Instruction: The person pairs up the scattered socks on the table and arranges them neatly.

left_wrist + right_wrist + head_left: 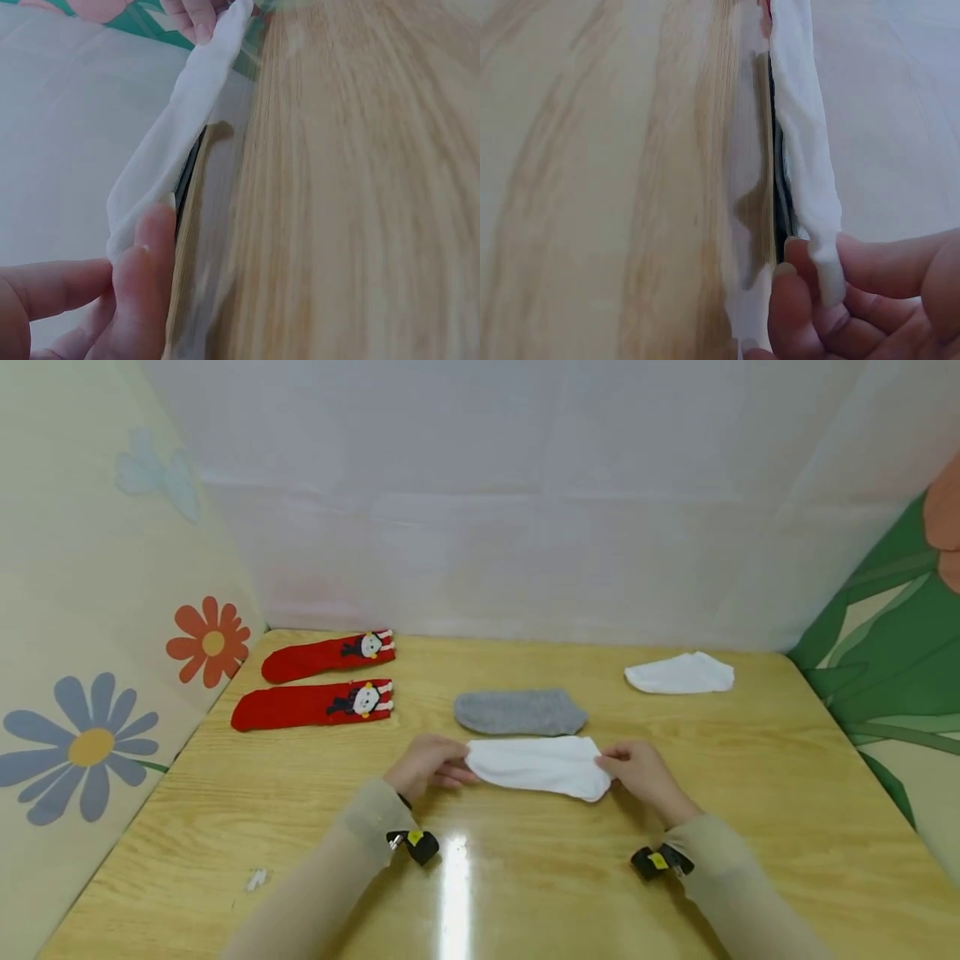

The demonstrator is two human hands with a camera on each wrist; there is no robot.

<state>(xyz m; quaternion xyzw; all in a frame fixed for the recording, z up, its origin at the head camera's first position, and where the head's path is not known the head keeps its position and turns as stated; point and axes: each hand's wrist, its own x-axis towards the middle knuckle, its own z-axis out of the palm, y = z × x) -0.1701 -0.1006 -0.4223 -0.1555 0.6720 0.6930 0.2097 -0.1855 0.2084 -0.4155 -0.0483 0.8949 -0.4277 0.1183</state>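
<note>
A white sock (536,766) is stretched between both hands, just in front of a grey sock (520,712) on the table. My left hand (431,762) pinches the sock's left end between thumb and finger. At the other end, my right hand (647,777) pinches the sock's right edge. In the left wrist view the sock (169,139) slants up from my left fingers (154,232) toward the other hand, held off the tabletop. The right wrist view shows my right thumb and fingers (791,304) gripping the cloth.
Two red socks (315,706) with cartoon faces lie at the back left of the wooden table (540,877). Another white sock (680,674) lies at the back right. Behind the table hangs a pale cloth (495,510); a white scrap (257,880) lies at the front left.
</note>
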